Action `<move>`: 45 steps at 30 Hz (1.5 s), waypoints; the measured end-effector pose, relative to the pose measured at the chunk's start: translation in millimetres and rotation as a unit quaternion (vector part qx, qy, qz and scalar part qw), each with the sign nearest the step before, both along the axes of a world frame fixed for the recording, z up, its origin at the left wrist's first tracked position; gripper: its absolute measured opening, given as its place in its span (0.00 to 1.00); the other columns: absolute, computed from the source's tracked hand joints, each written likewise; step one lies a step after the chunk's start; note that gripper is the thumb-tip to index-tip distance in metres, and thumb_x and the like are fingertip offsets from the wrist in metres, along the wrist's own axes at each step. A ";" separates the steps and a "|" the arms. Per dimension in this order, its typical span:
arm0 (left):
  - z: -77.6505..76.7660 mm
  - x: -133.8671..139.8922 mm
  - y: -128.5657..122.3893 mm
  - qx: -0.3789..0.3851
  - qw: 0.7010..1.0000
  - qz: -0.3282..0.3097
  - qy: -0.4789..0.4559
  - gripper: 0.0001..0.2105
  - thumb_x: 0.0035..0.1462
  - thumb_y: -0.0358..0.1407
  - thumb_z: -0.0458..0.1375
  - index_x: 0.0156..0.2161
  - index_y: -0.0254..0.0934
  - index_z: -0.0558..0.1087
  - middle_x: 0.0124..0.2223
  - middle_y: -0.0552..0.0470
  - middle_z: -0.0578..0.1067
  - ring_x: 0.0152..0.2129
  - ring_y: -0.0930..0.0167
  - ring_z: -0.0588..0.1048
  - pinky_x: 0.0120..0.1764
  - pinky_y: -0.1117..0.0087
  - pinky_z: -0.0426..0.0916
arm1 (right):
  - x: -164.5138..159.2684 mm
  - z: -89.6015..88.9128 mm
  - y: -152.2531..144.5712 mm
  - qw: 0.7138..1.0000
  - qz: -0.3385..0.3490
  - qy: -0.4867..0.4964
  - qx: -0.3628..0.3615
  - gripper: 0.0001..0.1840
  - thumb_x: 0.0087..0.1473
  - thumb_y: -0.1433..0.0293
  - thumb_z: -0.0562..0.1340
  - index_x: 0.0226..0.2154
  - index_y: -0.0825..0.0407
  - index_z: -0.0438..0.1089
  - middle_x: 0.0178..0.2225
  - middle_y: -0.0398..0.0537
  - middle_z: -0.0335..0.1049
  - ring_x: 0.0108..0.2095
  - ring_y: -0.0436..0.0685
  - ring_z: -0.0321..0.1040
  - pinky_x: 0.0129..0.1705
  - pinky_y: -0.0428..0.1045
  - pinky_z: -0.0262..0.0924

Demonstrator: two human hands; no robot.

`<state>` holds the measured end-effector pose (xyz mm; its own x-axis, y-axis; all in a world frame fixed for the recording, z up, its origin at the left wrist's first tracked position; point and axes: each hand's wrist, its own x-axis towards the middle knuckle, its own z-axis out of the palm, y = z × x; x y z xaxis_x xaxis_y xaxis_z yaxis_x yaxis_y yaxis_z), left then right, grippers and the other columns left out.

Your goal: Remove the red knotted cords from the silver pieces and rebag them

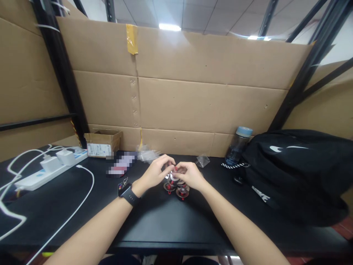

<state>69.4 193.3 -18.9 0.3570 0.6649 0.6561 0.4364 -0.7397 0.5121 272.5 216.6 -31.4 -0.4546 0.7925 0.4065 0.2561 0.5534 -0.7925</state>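
Note:
A cluster of small shiny metal discs with domed middles and red loops, looking like finger cymbals (182, 191), is gathered at the middle of the black table. Just above them my left hand (160, 170) is closed, its thumb and fingers pinching at the top of the cluster. My right hand (189, 174) comes in from the other side, also closed, pinching near a small red piece between the two hands. The fingertips nearly meet and hide exactly which part each one grips. Some discs hang or rest below the hands; I cannot tell which.
To the left lie a white power strip (52, 170) with cables, an opened cardboard box (103, 143) and a blurred-out flat item (122, 164). Clear plastic bags (147, 154) lie behind. A bottle (237, 145) and a black bag (295, 176) stand right. Cardboard walls (193, 88) enclose the back.

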 end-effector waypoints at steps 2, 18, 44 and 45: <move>-1.2 0.8 -0.8 0.002 0.999 0.034 -0.024 0.05 0.66 0.35 0.55 0.40 0.37 0.71 0.32 0.54 0.71 0.29 0.73 0.70 0.34 0.72 0.65 | 2.8 1.0 5.0 0.997 -0.024 0.057 -0.039 0.16 0.50 0.58 0.70 0.35 0.53 0.78 0.31 0.48 0.78 0.32 0.57 0.75 0.36 0.50 0.68; -19.0 9.0 5.8 0.097 0.987 0.096 0.080 0.05 0.66 0.34 0.56 0.41 0.38 0.74 0.39 0.47 0.77 0.38 0.66 0.75 0.43 0.64 0.69 | -10.4 9.0 -14.8 0.929 0.059 0.239 -0.277 0.25 0.49 0.58 0.72 0.49 0.50 0.77 0.50 0.52 0.76 0.47 0.57 0.74 0.52 0.54 0.69; -7.4 -18.5 17.2 0.038 0.992 0.119 0.030 0.05 0.54 0.29 0.59 0.35 0.37 0.76 0.35 0.51 0.80 0.33 0.69 0.77 0.40 0.69 0.69 | 50.3 40.3 16.1 0.990 -0.089 0.101 -0.039 0.30 0.47 0.59 0.71 0.51 0.49 0.67 0.48 0.54 0.76 0.43 0.58 0.75 0.43 0.53 0.69; -8.9 -28.4 23.3 0.017 0.992 0.108 0.058 0.06 0.53 0.29 0.59 0.36 0.37 0.77 0.35 0.52 0.81 0.33 0.69 0.77 0.40 0.69 0.69 | 61.8 41.1 22.3 0.992 -0.120 0.041 -0.005 0.29 0.46 0.60 0.72 0.49 0.51 0.69 0.46 0.54 0.77 0.41 0.58 0.75 0.44 0.53 0.69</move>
<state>41.0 216.6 -27.8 0.2837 0.7119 0.6424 0.6411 -0.6390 0.4250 334.3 238.9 9.7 -0.2177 0.8786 0.4250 0.3147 0.4753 -0.8216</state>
